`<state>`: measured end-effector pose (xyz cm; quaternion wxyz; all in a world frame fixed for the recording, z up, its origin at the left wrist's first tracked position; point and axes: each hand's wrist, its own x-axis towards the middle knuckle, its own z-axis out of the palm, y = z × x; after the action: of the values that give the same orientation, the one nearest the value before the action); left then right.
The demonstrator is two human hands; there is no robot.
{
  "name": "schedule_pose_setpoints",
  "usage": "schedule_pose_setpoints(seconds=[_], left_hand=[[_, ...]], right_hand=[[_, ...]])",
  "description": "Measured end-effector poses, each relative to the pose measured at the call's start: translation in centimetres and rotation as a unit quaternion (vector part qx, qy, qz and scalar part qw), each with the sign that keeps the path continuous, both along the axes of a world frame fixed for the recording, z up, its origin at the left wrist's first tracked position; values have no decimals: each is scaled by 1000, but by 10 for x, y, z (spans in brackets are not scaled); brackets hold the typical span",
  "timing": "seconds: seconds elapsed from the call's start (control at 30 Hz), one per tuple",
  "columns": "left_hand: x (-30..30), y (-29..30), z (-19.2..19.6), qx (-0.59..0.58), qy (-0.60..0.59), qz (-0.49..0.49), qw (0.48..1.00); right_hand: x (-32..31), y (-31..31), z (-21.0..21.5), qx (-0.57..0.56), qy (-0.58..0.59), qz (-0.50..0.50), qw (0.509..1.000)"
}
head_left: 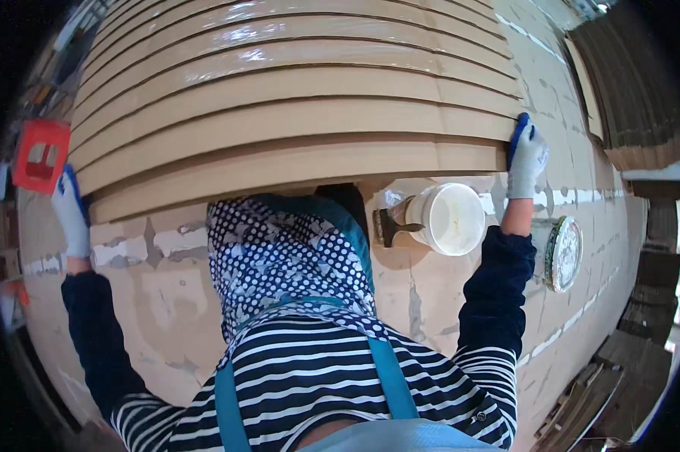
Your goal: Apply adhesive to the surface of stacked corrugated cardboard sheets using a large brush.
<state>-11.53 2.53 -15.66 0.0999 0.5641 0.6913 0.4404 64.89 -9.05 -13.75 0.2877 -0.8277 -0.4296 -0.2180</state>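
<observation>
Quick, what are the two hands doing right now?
Left hand: gloved, gripping the left end of the cardboard sheets.
Right hand: gloved, gripping their right end.

White glue bucket [451, 218], brush [395, 224], round lid [564, 254].

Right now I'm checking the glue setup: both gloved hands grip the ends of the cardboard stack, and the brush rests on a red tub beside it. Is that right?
Not quite. The tub is white, not red; the head view shows it. The brush does rest on its rim, and the left hand and right hand, both gloved, grip the ends of the cardboard stack.
</observation>
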Motion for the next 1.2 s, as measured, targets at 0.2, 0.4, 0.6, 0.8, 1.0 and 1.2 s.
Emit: schedule_pose_setpoints(seconds=[0.2,0.4,0.6,0.8,1.0,1.2], left_hand=[[-5,-22,36,-34,354,9,934],[53,-82,53,-232,4,-86,969],[71,-68,109,-332,188,38,924],[34,-63,104,-29,-493,-277,824],[22,-48,13,37,-375,-61,924],[-10,-14,-1,37,41,-63,996]], right_hand=[[25,-11,10,50,299,110,946],[19,-41,-8,-112,-4,85,990],[-6,-37,29,-329,-216,67,917],[21,-39,49,54,207,386,897],[18,-31,-14,182,198,189,944],[8,-3,-5,22,207,95,974]])
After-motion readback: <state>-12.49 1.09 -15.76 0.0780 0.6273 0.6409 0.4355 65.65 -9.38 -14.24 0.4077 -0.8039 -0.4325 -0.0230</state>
